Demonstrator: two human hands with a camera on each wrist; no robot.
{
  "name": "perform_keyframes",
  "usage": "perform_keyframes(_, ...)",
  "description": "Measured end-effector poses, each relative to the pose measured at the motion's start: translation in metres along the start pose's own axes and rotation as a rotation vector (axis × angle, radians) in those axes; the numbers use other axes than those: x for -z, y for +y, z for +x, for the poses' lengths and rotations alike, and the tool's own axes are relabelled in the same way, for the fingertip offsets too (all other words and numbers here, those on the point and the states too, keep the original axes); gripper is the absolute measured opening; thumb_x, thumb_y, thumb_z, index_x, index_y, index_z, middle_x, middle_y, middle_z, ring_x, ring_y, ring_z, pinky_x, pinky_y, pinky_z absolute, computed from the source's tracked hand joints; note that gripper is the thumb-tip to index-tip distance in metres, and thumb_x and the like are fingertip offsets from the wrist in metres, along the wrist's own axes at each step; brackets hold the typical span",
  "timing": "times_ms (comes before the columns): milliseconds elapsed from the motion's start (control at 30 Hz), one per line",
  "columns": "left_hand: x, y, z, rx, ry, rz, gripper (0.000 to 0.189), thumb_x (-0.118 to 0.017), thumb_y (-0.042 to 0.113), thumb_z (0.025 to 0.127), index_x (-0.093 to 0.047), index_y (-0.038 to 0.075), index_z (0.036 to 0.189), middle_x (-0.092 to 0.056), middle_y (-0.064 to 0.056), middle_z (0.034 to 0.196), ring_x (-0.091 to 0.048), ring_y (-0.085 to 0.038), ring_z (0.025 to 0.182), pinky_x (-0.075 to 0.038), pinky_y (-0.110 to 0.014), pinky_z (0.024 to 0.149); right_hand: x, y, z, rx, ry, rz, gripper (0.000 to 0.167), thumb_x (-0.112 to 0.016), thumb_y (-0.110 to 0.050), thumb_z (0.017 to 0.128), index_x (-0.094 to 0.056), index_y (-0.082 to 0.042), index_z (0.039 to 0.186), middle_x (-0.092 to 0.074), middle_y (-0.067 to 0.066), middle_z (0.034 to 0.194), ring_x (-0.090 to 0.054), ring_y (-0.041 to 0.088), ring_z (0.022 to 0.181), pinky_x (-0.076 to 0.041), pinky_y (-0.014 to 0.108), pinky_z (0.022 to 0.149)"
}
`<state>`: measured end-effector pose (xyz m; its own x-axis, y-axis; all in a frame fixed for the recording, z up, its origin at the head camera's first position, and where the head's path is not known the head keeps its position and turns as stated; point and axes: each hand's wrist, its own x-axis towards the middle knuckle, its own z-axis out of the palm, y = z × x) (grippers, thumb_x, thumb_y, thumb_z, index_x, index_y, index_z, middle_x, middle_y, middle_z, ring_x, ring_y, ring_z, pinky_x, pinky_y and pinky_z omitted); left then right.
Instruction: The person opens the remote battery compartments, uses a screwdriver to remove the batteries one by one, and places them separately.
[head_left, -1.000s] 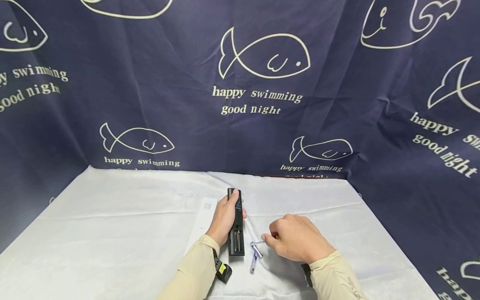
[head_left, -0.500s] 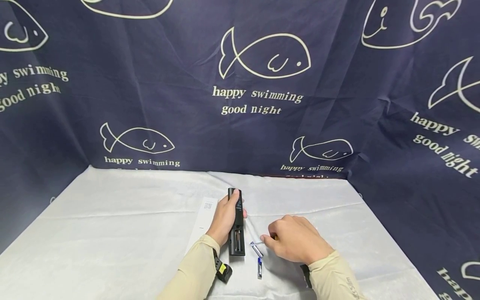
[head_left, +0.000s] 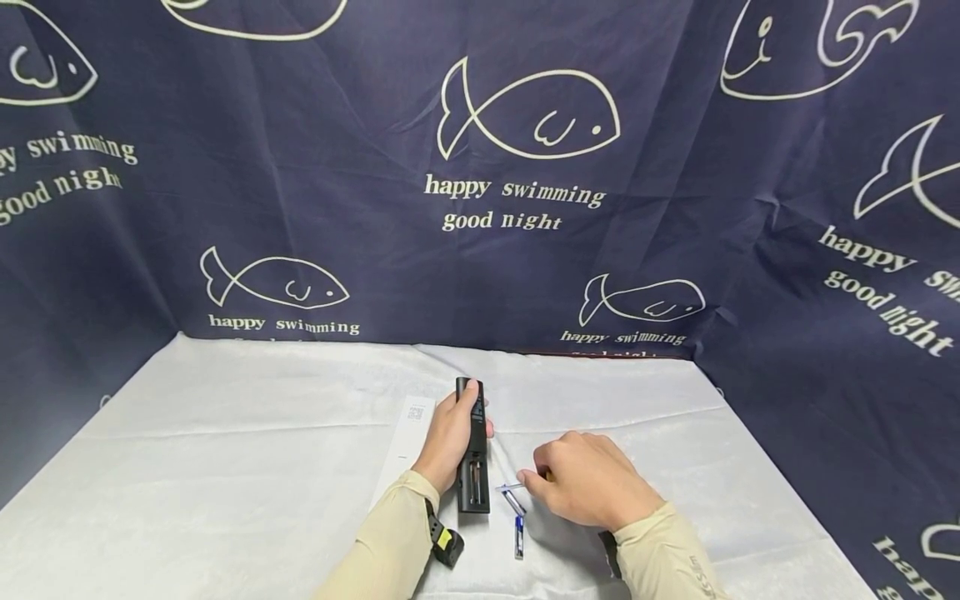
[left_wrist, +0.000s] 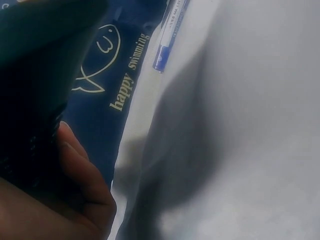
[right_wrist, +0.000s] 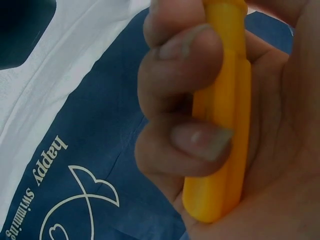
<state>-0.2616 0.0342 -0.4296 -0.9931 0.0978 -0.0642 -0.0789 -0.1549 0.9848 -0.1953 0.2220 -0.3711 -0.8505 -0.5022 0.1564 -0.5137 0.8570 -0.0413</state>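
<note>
My left hand (head_left: pixel 450 433) grips a black remote control (head_left: pixel 474 492), thumb along its back. The near end of the remote shows an uncovered battery compartment with metal glinting inside. My right hand (head_left: pixel 596 479) holds a screwdriver by its yellow handle (right_wrist: pixel 225 110), fingers curled round it in the right wrist view. The thin shaft (head_left: pixel 512 486) points left toward the remote, its end over a blue-and-silver battery (head_left: pixel 514 502). A second battery (head_left: pixel 519 537) lies just nearer on the white cloth. In the left wrist view, one battery (left_wrist: pixel 170 35) shows at the top.
A long white box (head_left: pixel 401 446) with a printed code lies under and beside the left forearm. White cloth (head_left: pixel 225 467) covers the table. Dark blue curtains (head_left: pixel 375 167) with fish drawings stand behind and at both sides.
The nearer battery, blurred a second ago, has shifted slightly right and toward me and now lies still. The screwdriver has moved slightly left; the left hand and remote stay nearly in place.
</note>
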Motion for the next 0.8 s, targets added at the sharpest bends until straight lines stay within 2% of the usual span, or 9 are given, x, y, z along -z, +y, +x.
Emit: perform_keyframes(800,-0.0008,-0.0016,-0.0001,0.007,-0.001,-0.002,0.06,-0.042,0.053,0.105,-0.058,-0.004,0.116,-0.062,-0.007,0.068,-0.052,-0.016,0.059,-0.044,-0.029,0.058,-0.0037,0.0007,0.0032,0.026,0.074,0.01,0.037,-0.068,-0.04,0.093,-0.049,-0.029,0.063,-0.039,-0.017,0.054,-0.04,0.003,0.048,-0.036,0.029,0.048)
